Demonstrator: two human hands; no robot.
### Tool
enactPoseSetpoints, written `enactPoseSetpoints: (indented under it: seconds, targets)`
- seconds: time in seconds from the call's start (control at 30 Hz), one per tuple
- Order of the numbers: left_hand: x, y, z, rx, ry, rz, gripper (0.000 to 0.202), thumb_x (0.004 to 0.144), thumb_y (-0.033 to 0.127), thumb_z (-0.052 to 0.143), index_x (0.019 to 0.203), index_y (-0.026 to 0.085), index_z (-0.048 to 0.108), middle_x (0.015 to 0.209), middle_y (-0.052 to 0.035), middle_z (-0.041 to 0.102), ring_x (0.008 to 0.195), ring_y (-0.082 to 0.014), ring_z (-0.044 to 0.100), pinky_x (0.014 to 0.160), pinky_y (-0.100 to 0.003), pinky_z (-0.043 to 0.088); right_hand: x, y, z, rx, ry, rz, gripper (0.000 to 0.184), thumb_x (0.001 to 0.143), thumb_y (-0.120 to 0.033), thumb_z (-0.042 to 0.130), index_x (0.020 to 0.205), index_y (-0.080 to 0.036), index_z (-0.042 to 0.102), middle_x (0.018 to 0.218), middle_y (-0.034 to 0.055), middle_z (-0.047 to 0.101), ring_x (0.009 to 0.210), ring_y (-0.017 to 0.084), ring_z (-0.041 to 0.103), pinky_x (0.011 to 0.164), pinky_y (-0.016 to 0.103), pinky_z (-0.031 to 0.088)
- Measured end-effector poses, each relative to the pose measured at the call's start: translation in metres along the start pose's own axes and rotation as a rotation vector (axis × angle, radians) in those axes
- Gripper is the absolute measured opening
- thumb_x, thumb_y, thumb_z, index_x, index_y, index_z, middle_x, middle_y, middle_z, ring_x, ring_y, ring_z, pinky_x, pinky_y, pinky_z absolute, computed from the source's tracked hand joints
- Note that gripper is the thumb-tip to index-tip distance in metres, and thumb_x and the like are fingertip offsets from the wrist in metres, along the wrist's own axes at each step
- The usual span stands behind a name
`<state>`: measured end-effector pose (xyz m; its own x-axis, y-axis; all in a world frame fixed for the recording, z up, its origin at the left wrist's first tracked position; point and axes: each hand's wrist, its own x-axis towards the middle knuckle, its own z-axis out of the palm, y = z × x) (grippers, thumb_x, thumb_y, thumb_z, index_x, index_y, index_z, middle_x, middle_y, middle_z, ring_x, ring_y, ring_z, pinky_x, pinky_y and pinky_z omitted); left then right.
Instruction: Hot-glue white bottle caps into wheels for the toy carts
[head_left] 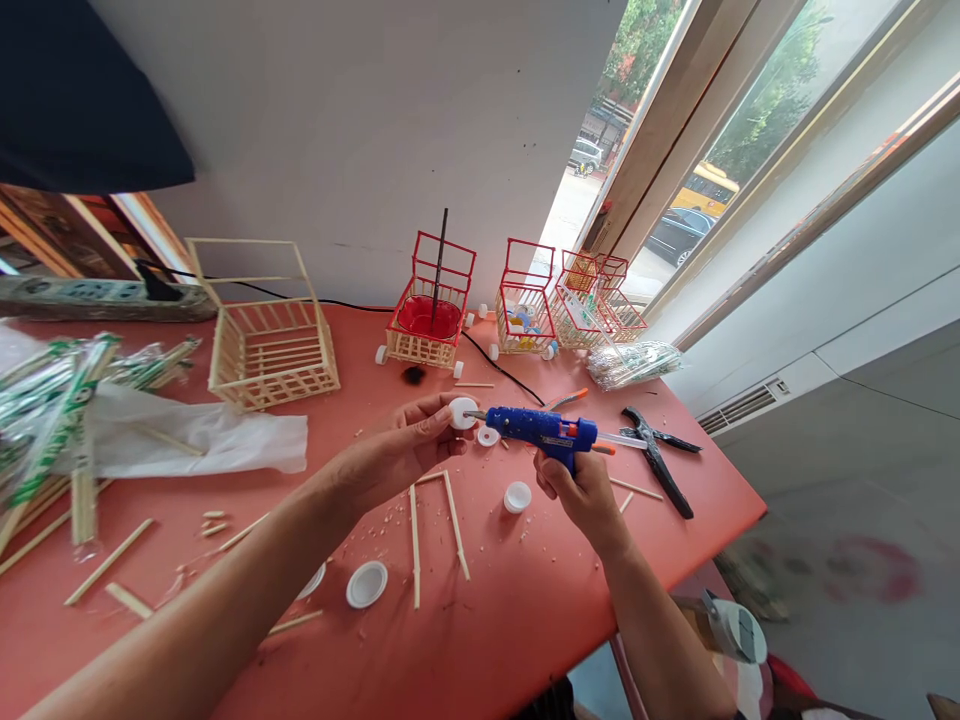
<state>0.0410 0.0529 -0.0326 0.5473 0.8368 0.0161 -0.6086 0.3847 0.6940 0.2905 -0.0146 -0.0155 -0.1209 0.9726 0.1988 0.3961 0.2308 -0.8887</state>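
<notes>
My left hand [409, 440] pinches a small white plastic cap [462, 413] above the table. A blue glue gun [536, 428] is gripped in my right hand [581, 490], its nozzle meeting the cap's face and a clear glue stick sticking out of its back. Just beyond the nozzle lies a white ring-shaped cap [488, 437]. Below the gun stands another white cap [517, 497]. Nearer to me, a U-shaped frame of thin sticks [451, 515] lies flat, with a white lid [367, 584] to its left.
Along the wall stand a plain stick basket [274, 350] and red-trimmed stick carts [431, 300]. Black cutters [656, 460] lie at the right. Wrapped chopsticks [90, 420] heap on the left. A black cord [502, 370] runs behind. The red table [540, 620] ends at the right.
</notes>
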Motion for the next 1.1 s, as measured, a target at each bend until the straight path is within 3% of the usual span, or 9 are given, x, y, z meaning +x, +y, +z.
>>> enactPoseSetpoints:
  seconds: [1.1]
  targets:
    - [0.0024, -0.0040, -0.0091, -0.024, -0.032, 0.018, 0.036, 0.084, 0.034, 0.089, 0.113, 0.014, 0.081, 0.097, -0.0084, 0.078, 0.087, -0.0156, 0.072, 0.075, -0.023, 0.060, 0.0001, 0.0014, -0.0005, -0.038, 0.018, -0.016, 0.053, 0.098, -0.063, 0.057, 0.066, -0.023, 0.046, 0.056, -0.0026, 0.046, 0.051, 0.014, 0.043, 0.053, 0.030, 0.032]
